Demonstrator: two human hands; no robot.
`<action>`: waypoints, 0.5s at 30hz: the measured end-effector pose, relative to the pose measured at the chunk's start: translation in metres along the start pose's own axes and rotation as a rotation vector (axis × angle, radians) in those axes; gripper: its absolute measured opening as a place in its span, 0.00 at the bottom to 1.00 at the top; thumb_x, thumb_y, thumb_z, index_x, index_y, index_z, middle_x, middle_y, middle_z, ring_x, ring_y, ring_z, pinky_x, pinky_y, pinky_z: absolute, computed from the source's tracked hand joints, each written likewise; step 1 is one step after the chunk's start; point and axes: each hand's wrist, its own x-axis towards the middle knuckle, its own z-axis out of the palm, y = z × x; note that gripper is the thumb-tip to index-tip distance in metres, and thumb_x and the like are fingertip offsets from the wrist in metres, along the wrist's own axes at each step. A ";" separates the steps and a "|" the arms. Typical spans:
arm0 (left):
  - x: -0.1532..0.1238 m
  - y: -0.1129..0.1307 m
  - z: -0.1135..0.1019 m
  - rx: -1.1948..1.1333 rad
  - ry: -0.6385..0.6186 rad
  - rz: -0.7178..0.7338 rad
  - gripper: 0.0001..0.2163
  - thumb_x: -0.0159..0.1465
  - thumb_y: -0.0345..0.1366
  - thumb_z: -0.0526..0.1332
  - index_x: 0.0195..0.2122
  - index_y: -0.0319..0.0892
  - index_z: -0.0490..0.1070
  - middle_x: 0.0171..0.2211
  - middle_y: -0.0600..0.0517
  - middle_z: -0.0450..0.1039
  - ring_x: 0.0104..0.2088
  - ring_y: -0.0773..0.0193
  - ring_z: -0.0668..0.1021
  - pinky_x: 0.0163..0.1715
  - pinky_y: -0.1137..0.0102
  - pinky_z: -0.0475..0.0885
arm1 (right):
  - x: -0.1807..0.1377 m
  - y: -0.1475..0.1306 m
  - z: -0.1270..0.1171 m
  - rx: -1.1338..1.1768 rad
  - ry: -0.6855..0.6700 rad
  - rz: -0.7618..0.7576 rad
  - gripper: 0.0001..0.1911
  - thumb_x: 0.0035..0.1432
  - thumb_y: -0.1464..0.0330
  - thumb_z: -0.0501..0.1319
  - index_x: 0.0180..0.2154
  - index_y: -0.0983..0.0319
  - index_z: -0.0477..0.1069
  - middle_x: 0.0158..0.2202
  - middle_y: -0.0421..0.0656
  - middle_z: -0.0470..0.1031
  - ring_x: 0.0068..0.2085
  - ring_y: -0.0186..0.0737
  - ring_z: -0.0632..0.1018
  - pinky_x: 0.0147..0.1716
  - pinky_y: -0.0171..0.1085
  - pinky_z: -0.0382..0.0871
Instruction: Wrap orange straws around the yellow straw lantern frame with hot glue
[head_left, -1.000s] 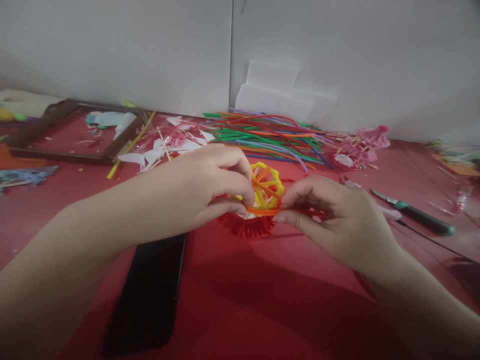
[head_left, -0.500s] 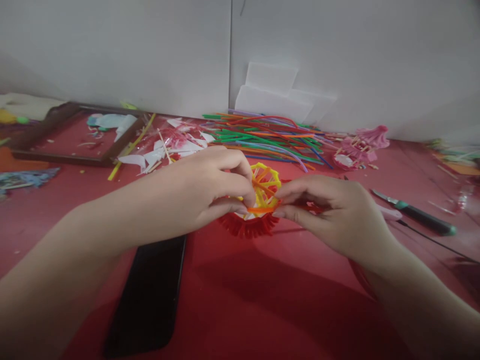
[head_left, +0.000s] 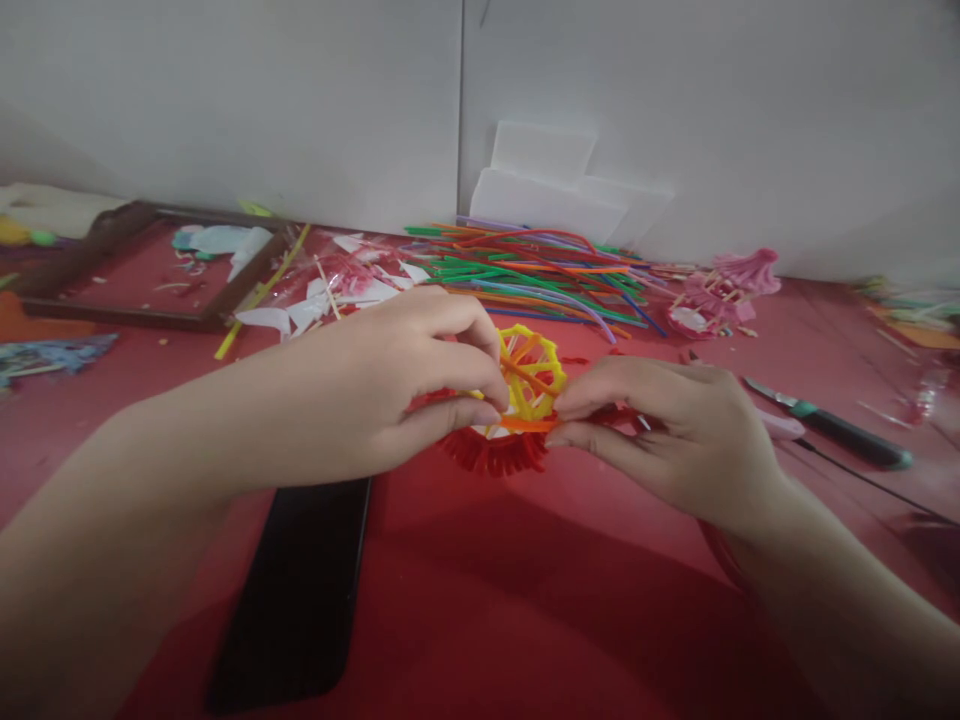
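Between my hands stands a small craft piece with a yellow frame point(head_left: 556, 368) of pipe cleaners and a red fringed base point(head_left: 495, 455). An orange pipe cleaner point(head_left: 527, 425) stretches across its near side. My left hand point(head_left: 442, 385) pinches the left end of that orange strip, thumb and fingers closed. On the other side, my right hand point(head_left: 652, 420) pinches its right end between thumb and fingertips. Another orange strip crosses the yellow frame behind. My left fingers partly cover the craft piece's left side.
A black phone point(head_left: 292, 600) lies below my left forearm. Colourful pipe cleaners point(head_left: 525, 275) are piled at the back. A knife point(head_left: 847, 432) with a dark handle lies at right, near a pink craft piece point(head_left: 724, 295). A brown frame point(head_left: 127, 315) and white scraps point(head_left: 307, 305) are at left.
My right fingertips have shifted slightly, with the thumb a little lower and further from the fingers. The orange strip between my hands sits slightly lower. My left hand barely moved.
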 end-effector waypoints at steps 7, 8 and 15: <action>-0.001 0.002 -0.003 -0.026 -0.022 -0.034 0.06 0.69 0.38 0.56 0.38 0.48 0.72 0.46 0.53 0.71 0.47 0.60 0.74 0.48 0.67 0.68 | -0.006 0.008 0.001 -0.128 0.030 -0.361 0.06 0.63 0.79 0.61 0.40 0.64 0.74 0.33 0.44 0.79 0.38 0.38 0.79 0.41 0.38 0.76; -0.002 0.002 -0.004 -0.022 -0.017 -0.042 0.06 0.69 0.40 0.57 0.37 0.48 0.72 0.46 0.52 0.71 0.46 0.59 0.74 0.48 0.67 0.68 | -0.006 0.008 0.000 -0.144 0.029 -0.412 0.07 0.64 0.79 0.59 0.40 0.65 0.74 0.33 0.45 0.79 0.39 0.39 0.79 0.41 0.39 0.76; -0.003 0.001 -0.006 0.003 0.002 -0.061 0.10 0.68 0.44 0.58 0.33 0.48 0.75 0.47 0.53 0.70 0.46 0.59 0.74 0.48 0.67 0.68 | -0.004 0.003 -0.005 -0.241 0.030 -0.497 0.09 0.67 0.78 0.53 0.40 0.66 0.73 0.32 0.48 0.79 0.40 0.43 0.79 0.40 0.43 0.79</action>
